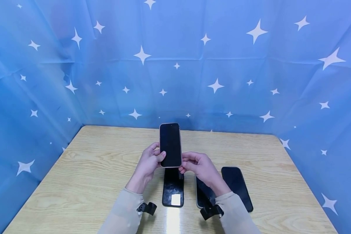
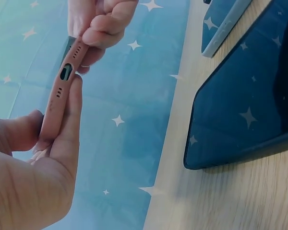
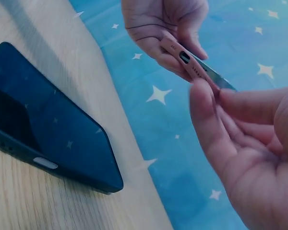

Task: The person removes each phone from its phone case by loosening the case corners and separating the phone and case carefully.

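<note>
Four phones in view, one lifted and three lying on the wood-grain tabletop (image 1: pixel 105 156). Lifted one: pink-cased phone (image 1: pixel 170 145), up off the surface, dark screen toward the head camera, its lower end overlapping the far end of a phone below in that view.

Both hands on it. Left hand (image 1: pixel 147 162) grips the left side, thumb over the lower edge of the screen, fingers bent round behind. Right hand (image 1: pixel 201 166) pinches the lower right corner between thumb and fingertips, remaining fingers curled. Bottom end seen from both wrists: an oval port opening (image 2: pixel 66 72) with rows of small holes to either side.

Resting phones, all screens up and dark. Middle phone (image 1: pixel 172 187) lies straight ahead of the person, a bright square reflection near its close end. Pale-edged phone (image 1: pixel 203 191) to its right, partly hidden by the right forearm. Outer phone (image 1: pixel 236 187) farther right, tilted, just beside that forearm.

Light sleeves (image 1: pixel 121 211) on both arms, black wrist mount (image 1: pixel 147 208) at each cuff. Blue cloth (image 1: pixel 175 78) with white four-pointed stars hangs behind the tabletop and along both sides.
</note>
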A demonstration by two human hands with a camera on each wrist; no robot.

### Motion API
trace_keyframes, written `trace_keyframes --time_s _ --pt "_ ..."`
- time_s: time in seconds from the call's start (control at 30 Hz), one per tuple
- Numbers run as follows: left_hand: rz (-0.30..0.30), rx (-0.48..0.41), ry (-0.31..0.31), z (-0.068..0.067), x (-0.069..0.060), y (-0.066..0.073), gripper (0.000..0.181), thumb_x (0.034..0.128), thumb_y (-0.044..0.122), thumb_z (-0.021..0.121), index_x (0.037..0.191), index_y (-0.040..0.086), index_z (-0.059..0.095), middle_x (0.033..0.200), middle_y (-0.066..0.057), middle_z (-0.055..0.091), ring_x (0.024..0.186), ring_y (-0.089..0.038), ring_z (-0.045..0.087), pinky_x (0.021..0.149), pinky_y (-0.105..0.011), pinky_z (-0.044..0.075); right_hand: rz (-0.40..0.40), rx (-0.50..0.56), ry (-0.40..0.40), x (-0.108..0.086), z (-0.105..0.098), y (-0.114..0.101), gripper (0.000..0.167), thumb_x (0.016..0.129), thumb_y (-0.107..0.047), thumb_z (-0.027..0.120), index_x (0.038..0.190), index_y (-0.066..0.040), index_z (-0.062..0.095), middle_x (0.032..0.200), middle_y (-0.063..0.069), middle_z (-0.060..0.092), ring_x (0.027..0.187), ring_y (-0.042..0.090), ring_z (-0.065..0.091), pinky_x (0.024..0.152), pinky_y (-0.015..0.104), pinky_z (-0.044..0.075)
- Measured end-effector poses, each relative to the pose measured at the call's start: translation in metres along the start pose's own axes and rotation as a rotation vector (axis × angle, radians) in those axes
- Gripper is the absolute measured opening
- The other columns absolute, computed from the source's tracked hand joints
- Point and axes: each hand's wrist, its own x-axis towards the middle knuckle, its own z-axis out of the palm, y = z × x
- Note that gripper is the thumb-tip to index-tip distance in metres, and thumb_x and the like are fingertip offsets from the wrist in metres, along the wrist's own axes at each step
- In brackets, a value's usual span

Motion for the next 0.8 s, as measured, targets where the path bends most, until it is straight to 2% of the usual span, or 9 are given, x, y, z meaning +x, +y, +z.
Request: trace_keyframes --time_s 0.17,0.27,0.37,0.57,0.67,0.8 --pt "-0.006 -0.009 -0.001 0.001 0.0 0.0 0.021 0.0998 -0.009 0.055 0.119 -0.001 0.057 0.091 -0.007 0.074 0.075 -0.016 0.073 0.068 -0.026 0.059 -0.005 -0.122 0.164 -0.002 0.011 -0.005 0.035 0.096 0.01 0.061 0.13 0.005 0.06 0.108 0.02 0.063 0.08 0.02 0.068 0.073 0.029 0.061" --pt "0.006 -0.006 0.002 0.003 -0.001 -0.001 0.02 0.0994 -0.009 0.055 0.118 -0.002 0.057 0.092 -0.009 0.075 0.076 -0.016 0.073 0.068 -0.026 0.058 -0.022 -0.224 0.267 -0.002 0.017 -0.007 0.026 0.091 0.013 0.065 0.114 0.0 0.063 0.099 0.013 0.062 0.079 0.018 0.062 0.07 0.025 0.055" --pt "0.026 0.012 -0.004 0.005 -0.002 -0.003 0.02 0.098 -0.011 0.056 0.116 -0.003 0.057 0.093 -0.011 0.075 0.076 -0.017 0.073 0.066 -0.026 0.057 -0.011 -0.367 0.322 -0.002 0.02 -0.008 0.019 0.087 0.012 0.069 0.096 -0.004 0.064 0.084 0.006 0.063 0.075 0.015 0.057 0.067 0.023 0.049" --pt "0.036 0.045 -0.024 0.01 -0.003 -0.007 0.022 0.0956 -0.013 0.057 0.115 -0.003 0.058 0.094 -0.013 0.075 0.078 -0.017 0.072 0.066 -0.026 0.055 0.039 -0.583 0.312 -0.002 0.021 -0.012 0.018 0.085 0.011 0.07 0.085 -0.007 0.063 0.077 0.0 0.06 0.072 0.012 0.055 0.066 0.025 0.048" --pt "0.046 0.078 -0.014 0.013 -0.005 -0.006 0.021 0.0967 -0.011 0.058 0.116 -0.003 0.059 0.097 -0.016 0.075 0.079 -0.019 0.073 0.067 -0.027 0.055 0.038 -0.626 0.274 -0.004 0.02 -0.016 0.018 0.086 0.01 0.066 0.084 -0.007 0.062 0.076 -0.001 0.058 0.07 0.013 0.053 0.064 0.026 0.047" --pt "0.042 0.113 0.006 0.015 -0.006 -0.006 0.022 0.0979 -0.009 0.059 0.118 0.0 0.06 0.1 -0.016 0.075 0.081 -0.02 0.073 0.069 -0.029 0.058 0.042 -0.612 0.222 -0.008 0.017 -0.022 0.012 0.087 0.003 0.062 0.085 -0.008 0.062 0.076 -0.001 0.056 0.068 0.013 0.05 0.061 0.026 0.044"
